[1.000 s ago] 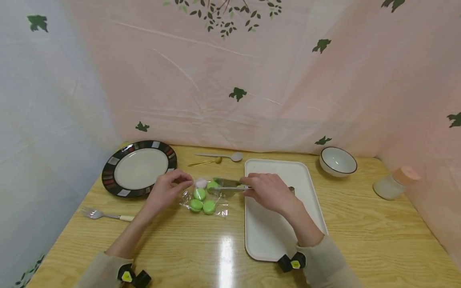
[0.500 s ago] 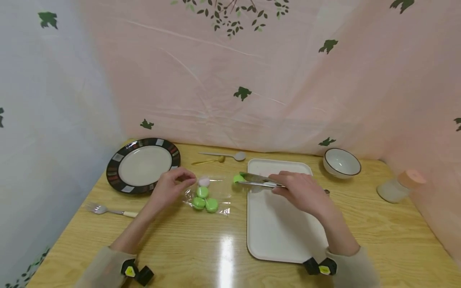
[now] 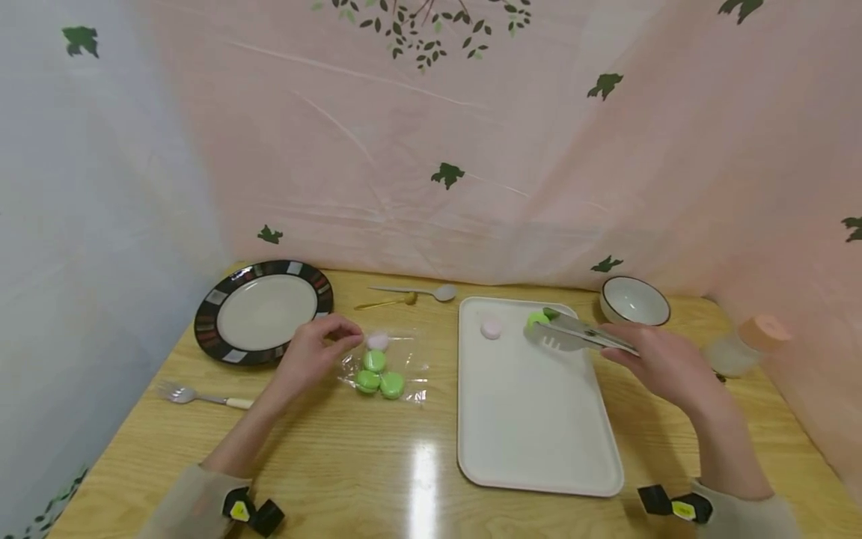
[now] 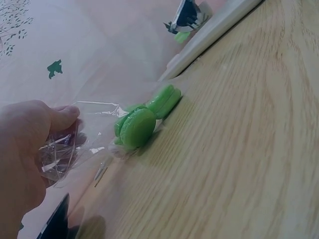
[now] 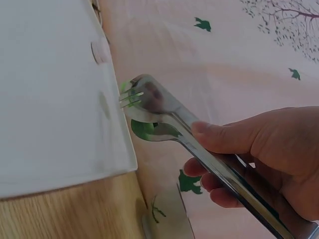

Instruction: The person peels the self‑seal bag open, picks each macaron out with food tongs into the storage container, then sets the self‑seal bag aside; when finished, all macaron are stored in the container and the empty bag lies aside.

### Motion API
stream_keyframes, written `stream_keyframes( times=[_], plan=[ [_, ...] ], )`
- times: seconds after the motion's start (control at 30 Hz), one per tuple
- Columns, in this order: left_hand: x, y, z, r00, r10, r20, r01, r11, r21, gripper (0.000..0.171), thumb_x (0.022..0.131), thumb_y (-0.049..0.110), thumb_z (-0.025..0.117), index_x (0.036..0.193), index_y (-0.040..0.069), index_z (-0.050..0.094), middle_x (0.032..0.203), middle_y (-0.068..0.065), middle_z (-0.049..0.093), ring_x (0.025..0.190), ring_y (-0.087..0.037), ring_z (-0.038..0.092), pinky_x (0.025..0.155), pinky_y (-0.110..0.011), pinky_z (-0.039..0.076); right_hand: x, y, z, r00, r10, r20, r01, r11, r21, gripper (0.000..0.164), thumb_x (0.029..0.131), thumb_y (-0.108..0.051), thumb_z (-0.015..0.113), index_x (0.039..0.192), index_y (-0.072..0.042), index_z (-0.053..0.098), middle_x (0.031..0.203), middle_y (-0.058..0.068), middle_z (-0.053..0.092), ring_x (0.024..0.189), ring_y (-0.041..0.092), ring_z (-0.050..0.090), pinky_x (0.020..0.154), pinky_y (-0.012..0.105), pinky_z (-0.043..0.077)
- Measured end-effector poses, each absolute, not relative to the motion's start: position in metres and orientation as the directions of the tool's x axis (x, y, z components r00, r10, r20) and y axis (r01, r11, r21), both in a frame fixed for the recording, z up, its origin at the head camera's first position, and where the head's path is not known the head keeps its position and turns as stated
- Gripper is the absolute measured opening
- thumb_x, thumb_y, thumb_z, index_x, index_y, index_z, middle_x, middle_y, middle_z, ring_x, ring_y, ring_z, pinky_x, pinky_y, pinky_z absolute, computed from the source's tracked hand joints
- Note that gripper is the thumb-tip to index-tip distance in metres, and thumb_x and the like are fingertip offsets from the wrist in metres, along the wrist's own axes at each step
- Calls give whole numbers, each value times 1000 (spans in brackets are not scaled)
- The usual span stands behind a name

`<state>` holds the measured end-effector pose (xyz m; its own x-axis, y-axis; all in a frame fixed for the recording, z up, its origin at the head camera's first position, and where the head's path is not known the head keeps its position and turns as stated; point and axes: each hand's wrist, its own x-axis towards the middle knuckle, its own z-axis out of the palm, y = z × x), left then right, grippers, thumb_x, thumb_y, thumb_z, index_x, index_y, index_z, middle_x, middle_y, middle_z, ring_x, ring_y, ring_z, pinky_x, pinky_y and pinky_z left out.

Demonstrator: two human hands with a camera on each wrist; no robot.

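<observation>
My left hand (image 3: 319,348) pinches the edge of a clear plastic bag (image 4: 94,119). Several green macarons (image 3: 374,361) and one pale pink macaron (image 3: 378,341) lie in the bag on the table. My right hand (image 3: 663,363) grips metal tongs (image 3: 592,335) over the far right part of the white tray (image 3: 532,419). Between the tips of the tongs is a green macaron (image 3: 537,320), partly hidden by them in the right wrist view. Another pale pink macaron (image 3: 491,328) lies on the tray toward its far left corner.
A dark-rimmed plate (image 3: 269,358) stands at the back left, with a fork (image 3: 202,395) before it. A spoon (image 3: 441,293) and a small gold spoon (image 3: 390,302) lie behind the bag. At right are a bowl (image 3: 635,302) and a capped jar (image 3: 741,348).
My right hand has carried a green macaron in the tongs from the bag, rightward to over the tray. The pink macaron on the tray has come into view. My left hand stays put.
</observation>
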<state>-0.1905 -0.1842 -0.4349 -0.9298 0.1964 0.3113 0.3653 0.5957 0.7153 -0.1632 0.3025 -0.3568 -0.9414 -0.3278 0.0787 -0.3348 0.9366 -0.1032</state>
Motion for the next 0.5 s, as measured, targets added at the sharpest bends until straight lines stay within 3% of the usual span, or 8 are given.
stream_keyframes(
  times=[0.23,0.5],
  plan=[
    [-193,-180,-429,-938,213,272,345,603,719,4,87,19,68,91,19,68,89,4,70,84,-11,64,75,-27,53,-167,304,-365,-943,-327,57,-331,940,-84,39,83,-26,71,117,-9,66,95,4,70,71,14,61,57,37,50],
    [-193,-176,-425,-945,200,257,325,635,701,5,87,19,68,91,17,69,88,3,70,84,-11,63,75,-28,53,-168,303,-366,-949,-312,41,-314,944,-100,38,84,-26,71,117,-7,66,96,5,71,70,13,59,57,35,49]
  ],
)
